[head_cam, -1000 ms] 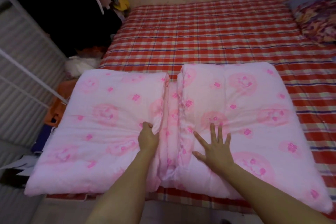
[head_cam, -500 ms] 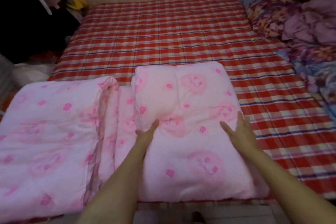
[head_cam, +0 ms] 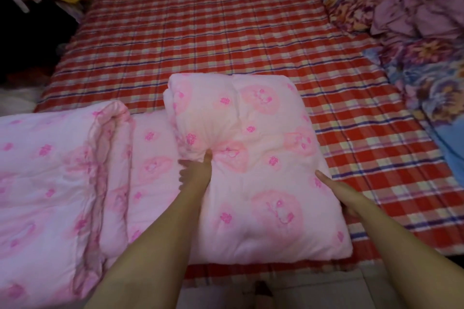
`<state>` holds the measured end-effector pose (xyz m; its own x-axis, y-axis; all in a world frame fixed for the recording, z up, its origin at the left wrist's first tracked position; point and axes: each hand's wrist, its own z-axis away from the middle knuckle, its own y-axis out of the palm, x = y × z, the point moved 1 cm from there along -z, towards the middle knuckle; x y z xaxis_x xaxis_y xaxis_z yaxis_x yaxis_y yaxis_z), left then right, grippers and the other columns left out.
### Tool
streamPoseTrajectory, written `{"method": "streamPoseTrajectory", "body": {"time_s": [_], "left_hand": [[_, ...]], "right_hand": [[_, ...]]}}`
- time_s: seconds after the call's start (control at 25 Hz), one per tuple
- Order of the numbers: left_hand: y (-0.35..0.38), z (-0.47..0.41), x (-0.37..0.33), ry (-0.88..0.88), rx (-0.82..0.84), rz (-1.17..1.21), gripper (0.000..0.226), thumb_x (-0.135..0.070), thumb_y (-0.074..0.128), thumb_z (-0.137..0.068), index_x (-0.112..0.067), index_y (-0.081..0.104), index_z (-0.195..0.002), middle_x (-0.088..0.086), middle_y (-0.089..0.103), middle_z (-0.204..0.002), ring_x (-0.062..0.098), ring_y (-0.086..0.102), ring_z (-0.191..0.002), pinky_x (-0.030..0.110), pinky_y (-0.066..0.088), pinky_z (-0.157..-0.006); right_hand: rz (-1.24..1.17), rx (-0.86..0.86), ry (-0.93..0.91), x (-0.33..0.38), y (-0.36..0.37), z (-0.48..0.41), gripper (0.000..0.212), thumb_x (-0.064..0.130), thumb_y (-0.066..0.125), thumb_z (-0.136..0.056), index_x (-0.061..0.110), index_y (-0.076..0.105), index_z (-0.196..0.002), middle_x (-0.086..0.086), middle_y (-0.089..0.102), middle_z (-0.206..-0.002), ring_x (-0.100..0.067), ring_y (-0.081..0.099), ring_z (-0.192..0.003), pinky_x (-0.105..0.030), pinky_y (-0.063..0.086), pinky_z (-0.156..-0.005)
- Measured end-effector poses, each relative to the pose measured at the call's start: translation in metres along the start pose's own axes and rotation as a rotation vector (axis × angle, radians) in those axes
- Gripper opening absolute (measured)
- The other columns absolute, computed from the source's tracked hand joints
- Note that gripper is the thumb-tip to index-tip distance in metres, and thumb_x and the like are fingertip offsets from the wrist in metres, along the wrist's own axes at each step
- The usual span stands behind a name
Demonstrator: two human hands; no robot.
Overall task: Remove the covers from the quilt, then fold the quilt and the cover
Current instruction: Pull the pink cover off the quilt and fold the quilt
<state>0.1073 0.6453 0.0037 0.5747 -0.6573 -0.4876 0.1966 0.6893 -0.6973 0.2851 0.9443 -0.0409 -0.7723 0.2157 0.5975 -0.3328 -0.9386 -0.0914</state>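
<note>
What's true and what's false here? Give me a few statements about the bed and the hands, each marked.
1. The pink quilt lies on a red checked sheet. True.
2. Both hands hover clear of the quilt. False: the left hand pinches its folded edge, and the right hand touches its right edge.
3. A floral pillow lies at the bed's far right corner. True.
4. The quilt is spread flat in a single layer. False: it is folded into thick sections.

L hand [head_cam: 198,174], R hand [head_cam: 337,190], forearms [head_cam: 150,246]: all bare.
</note>
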Motion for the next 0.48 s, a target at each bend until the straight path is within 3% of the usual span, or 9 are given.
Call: {"method": "streamPoseTrajectory", "body": {"time_s": [0.08,0.2,0.36,0.48], "left_hand": [[-0.018,0.009,-0.004,0.142,-0.177,-0.148,0.088,-0.054,0.045,-0.091,-0.015,-0.005,-0.151,0.021,0.006,-0.156,0.037,0.015,-0.142,0.053,0.014,-0.113],[-0.044,0.015,0.010,0.298,-0.061,-0.249,0.084,-0.068,0.035,-0.088,-0.030,-0.008,-0.150,0.014,-0.010,-0.158,0.037,-0.001,-0.145,0.061,0.006,-0.111],[-0.086,0.010,0.039,0.224,0.306,-0.141,0.086,-0.074,0.029,-0.084,-0.029,0.000,-0.152,0.011,0.005,-0.159,0.030,0.007,-0.146,0.047,0.009,-0.118],[-0.162,0.026,0.042,0.210,0.487,0.097,0.072,-0.066,0.039,-0.088,-0.028,0.027,-0.148,-0.003,0.031,-0.152,0.017,0.030,-0.140,0.030,0.023,-0.114]], "right_hand": [[0.012,0.003,-0.040,0.008,-0.002,0.006,0.102,0.068,0.084,-0.025,0.005,0.070,-0.103,-0.013,0.073,-0.097,-0.031,0.069,-0.094,-0.046,0.049,-0.095],[-0.017,0.129,-0.106,0.032,0.016,0.032,0.108,0.056,0.091,-0.018,-0.004,0.068,-0.105,-0.020,0.070,-0.102,-0.033,0.067,-0.098,-0.043,0.050,-0.092],[-0.068,0.309,-0.239,0.082,0.062,0.087,0.100,0.045,0.094,-0.025,-0.005,0.066,-0.107,-0.021,0.069,-0.105,-0.029,0.069,-0.091,-0.036,0.058,-0.076],[-0.107,0.377,-0.431,0.148,0.117,0.144,0.077,0.038,0.094,-0.033,-0.001,0.071,-0.095,-0.014,0.072,-0.093,-0.021,0.070,-0.078,-0.031,0.057,-0.071]]}}
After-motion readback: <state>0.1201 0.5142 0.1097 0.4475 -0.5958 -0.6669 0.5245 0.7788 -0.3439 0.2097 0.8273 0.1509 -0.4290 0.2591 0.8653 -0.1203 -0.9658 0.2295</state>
